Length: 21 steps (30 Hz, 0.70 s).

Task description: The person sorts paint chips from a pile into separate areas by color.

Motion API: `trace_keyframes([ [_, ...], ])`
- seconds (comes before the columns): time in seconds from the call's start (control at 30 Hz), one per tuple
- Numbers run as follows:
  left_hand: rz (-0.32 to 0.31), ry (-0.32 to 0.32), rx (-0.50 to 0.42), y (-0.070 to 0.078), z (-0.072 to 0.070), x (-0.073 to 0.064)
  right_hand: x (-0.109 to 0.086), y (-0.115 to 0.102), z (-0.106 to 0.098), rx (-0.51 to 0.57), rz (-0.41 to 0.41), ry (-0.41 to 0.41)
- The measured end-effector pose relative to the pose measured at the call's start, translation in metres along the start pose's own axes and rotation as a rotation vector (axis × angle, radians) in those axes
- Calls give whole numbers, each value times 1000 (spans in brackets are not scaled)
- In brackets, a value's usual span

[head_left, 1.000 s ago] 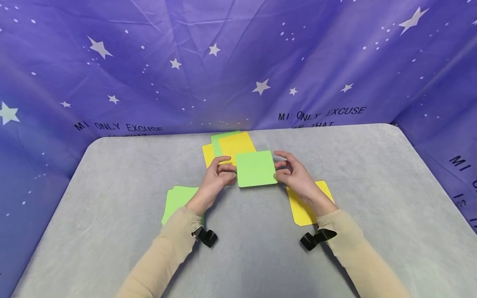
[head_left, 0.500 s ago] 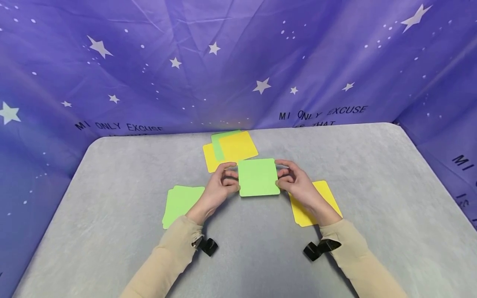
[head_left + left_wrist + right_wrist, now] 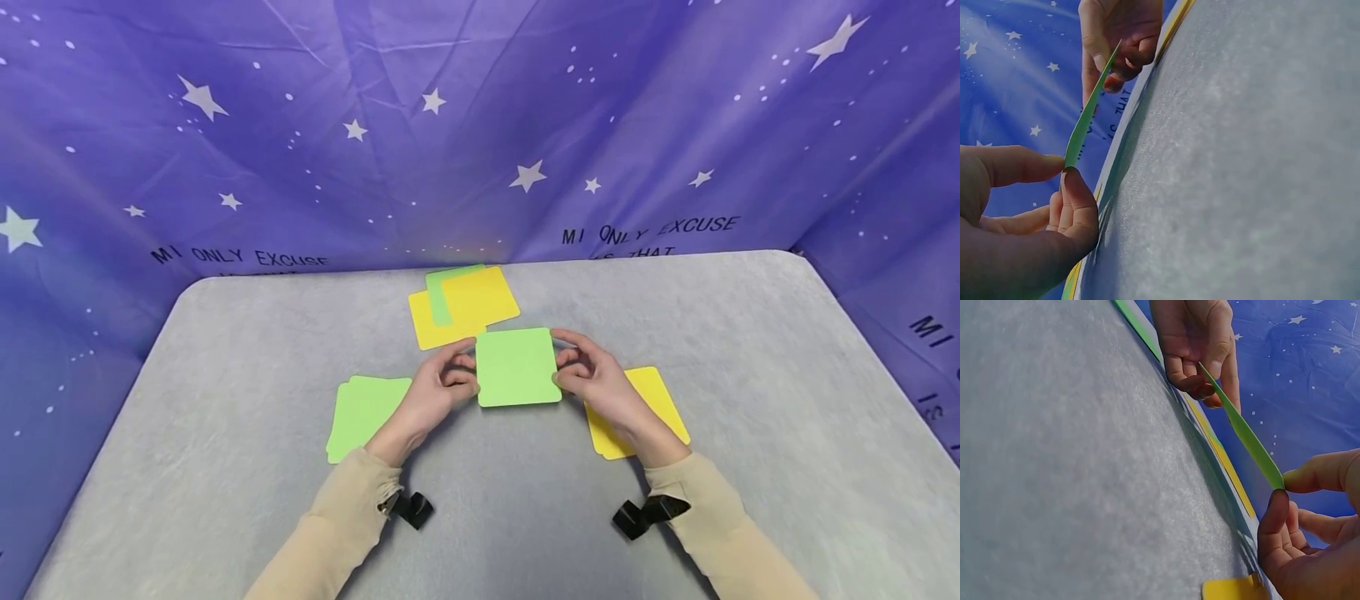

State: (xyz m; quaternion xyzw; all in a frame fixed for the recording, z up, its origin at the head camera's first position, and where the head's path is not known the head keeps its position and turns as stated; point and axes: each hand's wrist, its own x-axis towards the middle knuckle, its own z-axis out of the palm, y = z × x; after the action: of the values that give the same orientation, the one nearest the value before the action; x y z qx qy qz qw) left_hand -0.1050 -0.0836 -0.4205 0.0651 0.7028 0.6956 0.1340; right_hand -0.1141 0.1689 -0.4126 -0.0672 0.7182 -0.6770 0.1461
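Note:
A square green card (image 3: 517,367) with rounded corners is held over the middle of the table between both hands. My left hand (image 3: 435,387) pinches its left edge, and my right hand (image 3: 600,387) pinches the right edge. Seen nearly edge-on in the left wrist view, the green card (image 3: 1088,119) is slightly bowed and raised off the table. Thumb and fingertip meet on it in the right wrist view, where the right hand (image 3: 1310,531) is nearest. Beside the left wrist lies a stack of green cards (image 3: 363,417); yellow cards (image 3: 660,404) lie partly under the right forearm and hand.
Behind the held card, an overlapping pile of yellow cards (image 3: 483,296) with a green card (image 3: 438,302) among them lies near the back edge of the grey table (image 3: 240,358). A purple star-printed cloth (image 3: 480,125) hangs behind the table.
Both hands have drawn the green card toward the person, away from the pile at the back, which now shows more fully. The side stacks have stayed in place.

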Motion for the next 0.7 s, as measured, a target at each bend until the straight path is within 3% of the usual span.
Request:
trace_keyframes([
  [0.43, -24, -14, -83, 3, -11, -9, -1, 0, 9, -8, 18, -15],
  [0.7, -17, -32, -141, 6, -28, -18, -1, -2, 23, -53, 21, -34],
])
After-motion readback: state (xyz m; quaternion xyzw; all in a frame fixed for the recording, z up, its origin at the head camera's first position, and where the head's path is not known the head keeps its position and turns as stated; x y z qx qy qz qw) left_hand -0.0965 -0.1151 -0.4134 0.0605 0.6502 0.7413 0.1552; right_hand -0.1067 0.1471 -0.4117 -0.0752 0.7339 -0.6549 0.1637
